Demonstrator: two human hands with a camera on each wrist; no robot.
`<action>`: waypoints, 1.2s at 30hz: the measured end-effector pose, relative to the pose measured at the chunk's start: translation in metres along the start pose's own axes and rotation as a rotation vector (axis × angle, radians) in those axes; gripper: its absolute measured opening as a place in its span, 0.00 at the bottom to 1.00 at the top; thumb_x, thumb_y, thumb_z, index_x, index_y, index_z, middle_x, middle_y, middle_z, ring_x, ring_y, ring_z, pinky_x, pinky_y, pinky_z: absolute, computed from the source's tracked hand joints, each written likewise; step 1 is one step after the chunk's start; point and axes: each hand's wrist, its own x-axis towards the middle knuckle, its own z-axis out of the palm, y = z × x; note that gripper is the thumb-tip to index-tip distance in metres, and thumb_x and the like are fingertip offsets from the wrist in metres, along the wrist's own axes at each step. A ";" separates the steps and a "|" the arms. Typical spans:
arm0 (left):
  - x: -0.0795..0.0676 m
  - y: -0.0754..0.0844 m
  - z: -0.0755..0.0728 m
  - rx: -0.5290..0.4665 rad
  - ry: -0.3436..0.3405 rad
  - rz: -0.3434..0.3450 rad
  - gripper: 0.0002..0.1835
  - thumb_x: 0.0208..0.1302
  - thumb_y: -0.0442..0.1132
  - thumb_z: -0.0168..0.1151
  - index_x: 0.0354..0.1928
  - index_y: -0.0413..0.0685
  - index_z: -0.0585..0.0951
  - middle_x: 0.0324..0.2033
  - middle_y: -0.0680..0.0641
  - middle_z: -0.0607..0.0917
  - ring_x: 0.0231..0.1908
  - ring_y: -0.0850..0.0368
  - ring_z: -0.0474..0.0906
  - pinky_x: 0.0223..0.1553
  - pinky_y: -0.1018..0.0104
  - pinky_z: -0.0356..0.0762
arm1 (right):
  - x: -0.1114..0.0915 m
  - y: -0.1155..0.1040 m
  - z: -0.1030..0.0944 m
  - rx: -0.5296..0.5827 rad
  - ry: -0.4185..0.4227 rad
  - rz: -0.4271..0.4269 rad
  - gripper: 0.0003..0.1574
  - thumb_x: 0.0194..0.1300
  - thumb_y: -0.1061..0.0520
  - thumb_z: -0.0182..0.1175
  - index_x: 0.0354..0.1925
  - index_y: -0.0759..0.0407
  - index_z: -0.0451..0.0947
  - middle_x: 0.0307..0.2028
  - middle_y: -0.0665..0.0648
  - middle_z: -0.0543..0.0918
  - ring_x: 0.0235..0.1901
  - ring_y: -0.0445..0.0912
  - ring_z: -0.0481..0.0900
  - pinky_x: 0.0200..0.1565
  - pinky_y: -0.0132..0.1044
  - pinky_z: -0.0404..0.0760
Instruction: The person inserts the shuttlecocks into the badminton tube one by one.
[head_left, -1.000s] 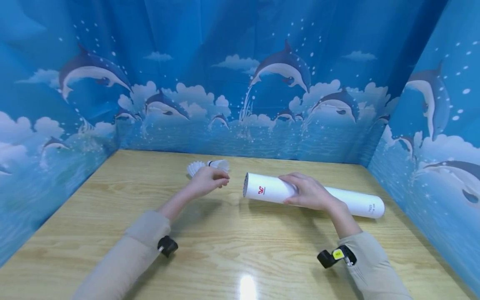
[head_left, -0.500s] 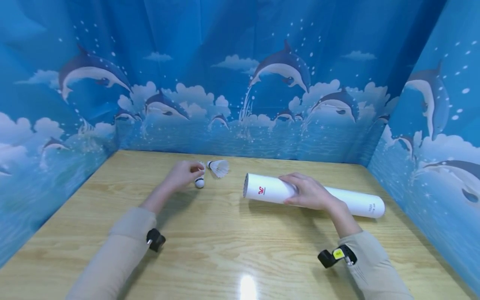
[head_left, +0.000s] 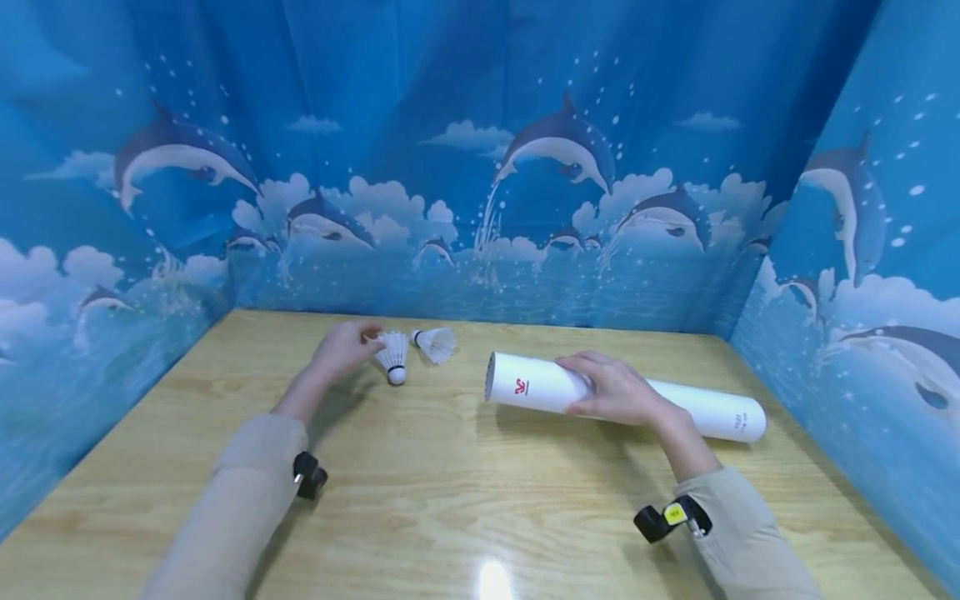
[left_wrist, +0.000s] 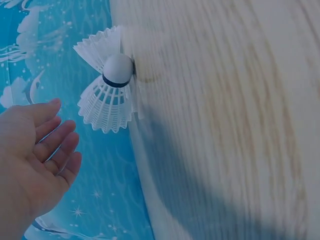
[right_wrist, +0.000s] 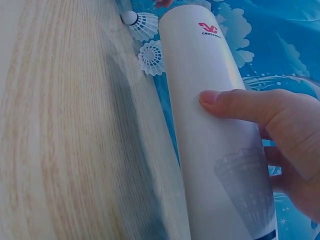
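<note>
My left hand (head_left: 343, 346) is at the back left of the table, fingertips close to the feathered skirt of the nearer shuttlecock (head_left: 393, 358). In the left wrist view that hand (left_wrist: 42, 155) has loosely bent fingers and a gap between it and this shuttlecock (left_wrist: 117, 70). The second shuttlecock (head_left: 437, 344) lies just to the right, skirt facing right. With thumb and fingers, my right hand (head_left: 613, 390) grips a long white shuttlecock tube (head_left: 701, 408) around its middle. A red logo marks the tube's left end, which shows in the right wrist view too.
All of this is on a light wooden table (head_left: 420, 492). A blue curtain (head_left: 450, 192) printed with dolphins hangs along the table's back and both sides. Black cameras are strapped to both sleeves.
My left hand has drawn back to the left, uncovering the nearer shuttlecock's cork and skirt. The right hand and tube stay as they were. The head view has tilted slightly up.
</note>
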 end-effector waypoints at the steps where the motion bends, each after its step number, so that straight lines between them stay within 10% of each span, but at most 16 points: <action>1: 0.001 -0.002 0.000 0.000 -0.008 -0.010 0.23 0.65 0.38 0.56 0.58 0.31 0.71 0.49 0.32 0.77 0.49 0.38 0.74 0.50 0.48 0.71 | 0.000 -0.001 0.000 0.002 -0.001 0.000 0.45 0.47 0.49 0.73 0.62 0.56 0.69 0.57 0.60 0.73 0.52 0.57 0.73 0.47 0.55 0.74; 13: 0.004 -0.015 0.008 0.020 -0.071 -0.079 0.29 0.65 0.40 0.55 0.63 0.30 0.64 0.59 0.30 0.68 0.57 0.34 0.65 0.57 0.44 0.63 | 0.001 -0.001 0.002 -0.007 -0.008 0.004 0.45 0.47 0.47 0.72 0.62 0.55 0.69 0.56 0.59 0.73 0.52 0.57 0.72 0.48 0.55 0.74; 36: 0.006 -0.010 0.012 0.028 -0.101 -0.016 0.22 0.61 0.36 0.58 0.53 0.27 0.72 0.41 0.31 0.79 0.43 0.39 0.75 0.46 0.48 0.72 | 0.000 -0.001 0.000 -0.028 -0.011 0.000 0.45 0.48 0.47 0.72 0.62 0.56 0.68 0.57 0.60 0.73 0.52 0.56 0.73 0.47 0.53 0.75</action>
